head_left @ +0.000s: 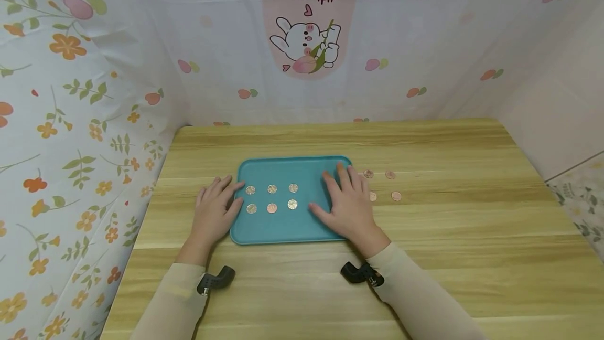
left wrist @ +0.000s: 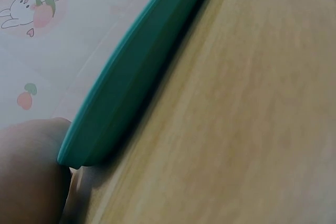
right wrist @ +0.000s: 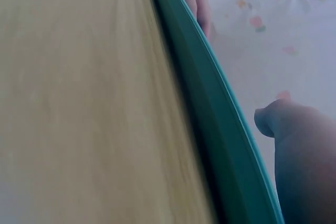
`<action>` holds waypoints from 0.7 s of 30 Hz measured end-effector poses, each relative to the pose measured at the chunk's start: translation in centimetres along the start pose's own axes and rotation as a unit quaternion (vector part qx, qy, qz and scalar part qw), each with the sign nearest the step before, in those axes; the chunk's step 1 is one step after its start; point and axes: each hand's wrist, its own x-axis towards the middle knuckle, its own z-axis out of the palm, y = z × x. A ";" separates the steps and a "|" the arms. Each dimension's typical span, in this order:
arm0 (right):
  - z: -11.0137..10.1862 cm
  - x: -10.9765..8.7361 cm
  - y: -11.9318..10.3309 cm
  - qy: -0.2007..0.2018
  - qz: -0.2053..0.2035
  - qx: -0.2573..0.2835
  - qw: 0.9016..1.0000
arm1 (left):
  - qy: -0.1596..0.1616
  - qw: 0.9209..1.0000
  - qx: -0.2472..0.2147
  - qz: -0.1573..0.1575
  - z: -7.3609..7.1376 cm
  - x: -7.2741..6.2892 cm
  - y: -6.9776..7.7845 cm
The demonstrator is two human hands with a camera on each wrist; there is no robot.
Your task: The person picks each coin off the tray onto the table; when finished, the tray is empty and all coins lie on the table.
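Observation:
A teal tray lies on the table, with several coins set out in two rows on its left and middle part. One coin in the front row, a copper-coloured coin, looks redder than the paler ones around it. My left hand rests along the tray's left edge, thumb and index finger reaching over the rim close to the nearest coins. Over the tray's right side, my right hand spreads its fingers, holding nothing visible. In the right wrist view its thumb shows above the tray wall.
Just right of the tray, several copper-coloured coins lie on the wooden table, partly hidden by the right hand's fingers. A printed cloth hangs behind the table, and a floral one hangs at the left.

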 end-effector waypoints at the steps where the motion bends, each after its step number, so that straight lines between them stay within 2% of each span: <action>1: 0.1 0.0 -0.2 -0.003 -0.005 0.000 1.000 | 0.001 1.000 -0.001 0.000 0.0 0.0 0.0; 10: 0.8 -0.3 -2.5 -0.061 -0.071 0.019 0.995 | 0.002 1.000 -0.002 -0.007 0.3 0.1 0.1; 21: 1.1 -0.1 -3.3 -0.023 -0.111 0.050 0.992 | 0.009 1.000 -0.007 -0.011 0.3 0.1 0.1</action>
